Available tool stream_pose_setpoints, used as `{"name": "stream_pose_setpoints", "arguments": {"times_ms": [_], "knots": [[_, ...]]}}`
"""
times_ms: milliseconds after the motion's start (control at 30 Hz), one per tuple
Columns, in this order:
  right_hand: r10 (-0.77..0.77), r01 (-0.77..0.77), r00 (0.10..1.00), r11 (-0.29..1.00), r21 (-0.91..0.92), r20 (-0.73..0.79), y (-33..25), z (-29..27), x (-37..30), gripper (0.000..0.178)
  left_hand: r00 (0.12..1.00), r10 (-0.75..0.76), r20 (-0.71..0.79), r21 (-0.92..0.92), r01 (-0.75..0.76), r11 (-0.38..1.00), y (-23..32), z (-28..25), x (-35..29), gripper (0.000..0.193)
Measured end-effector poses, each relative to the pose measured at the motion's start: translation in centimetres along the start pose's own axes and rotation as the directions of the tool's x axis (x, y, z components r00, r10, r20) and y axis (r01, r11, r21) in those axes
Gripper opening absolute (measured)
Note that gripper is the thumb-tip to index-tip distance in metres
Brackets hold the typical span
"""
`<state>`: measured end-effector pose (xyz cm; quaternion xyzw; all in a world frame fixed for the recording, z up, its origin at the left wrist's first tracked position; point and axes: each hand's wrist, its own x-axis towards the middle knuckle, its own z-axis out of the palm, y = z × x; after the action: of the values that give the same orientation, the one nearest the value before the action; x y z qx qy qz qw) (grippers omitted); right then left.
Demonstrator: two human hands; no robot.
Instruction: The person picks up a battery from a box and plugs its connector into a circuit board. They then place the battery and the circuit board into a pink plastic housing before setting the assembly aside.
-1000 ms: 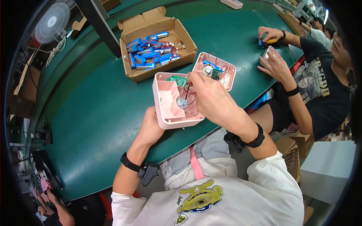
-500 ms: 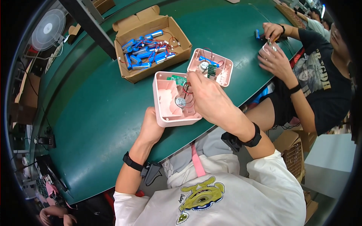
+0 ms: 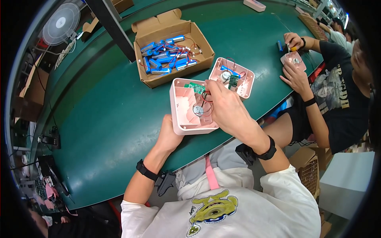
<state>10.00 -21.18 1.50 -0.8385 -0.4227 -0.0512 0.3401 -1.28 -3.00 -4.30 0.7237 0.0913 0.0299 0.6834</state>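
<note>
My left hand (image 3: 170, 133) grips the lower left side of a pink plastic housing (image 3: 175, 104), tilted with its open face toward me. Inside the housing are a green circuit board (image 3: 195, 88), a round silver motor (image 3: 198, 110) and red and black wires (image 3: 206, 96). My right hand (image 3: 230, 105) reaches over the housing's right side, thumb and fingers pinched beside the board and wires. What lies between those fingertips is hidden. Just behind it rests a second pink housing (image 3: 248, 84) with a blue battery (image 3: 230, 71), a silver motor and a green board inside.
An open cardboard box (image 3: 174, 79) of blue batteries with wires stands behind the housings on the green table (image 3: 107, 131). To the right, a co-worker's hands (image 3: 295, 75) work on another pink housing (image 3: 300, 63). A dark post (image 3: 113, 29) rises left of the box.
The whole view has shifted, so the table and its things sit farther right and slightly lower. My hands keep nearly the same hold on the housing.
</note>
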Motion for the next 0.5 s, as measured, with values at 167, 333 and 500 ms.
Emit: {"name": "stream_pose_setpoints", "arguments": {"times_ms": [167, 333, 500], "knots": [[-0.032, 0.030, 0.998, 0.999, -0.034, -0.060, -0.7, -0.3, -0.2, 0.037, 0.999, 0.037, 0.017, 0.083, -0.038, 0.996, 0.7, -0.4, -0.1, 0.017], [-0.006, 0.005, 0.999, 0.999, -0.038, -0.045, -0.5, -0.6, -0.6, 0.037, 0.988, -0.008, 0.154, -0.016, 0.010, 1.000, -0.1, -1.8, 0.6, 0.016], [0.018, -0.020, 0.999, 0.997, -0.069, -0.029, -0.4, -0.7, -1.0, 0.037, 0.982, -0.054, 0.182, -0.296, 0.107, 0.949, -1.1, -1.5, 0.7, 0.015]]}}
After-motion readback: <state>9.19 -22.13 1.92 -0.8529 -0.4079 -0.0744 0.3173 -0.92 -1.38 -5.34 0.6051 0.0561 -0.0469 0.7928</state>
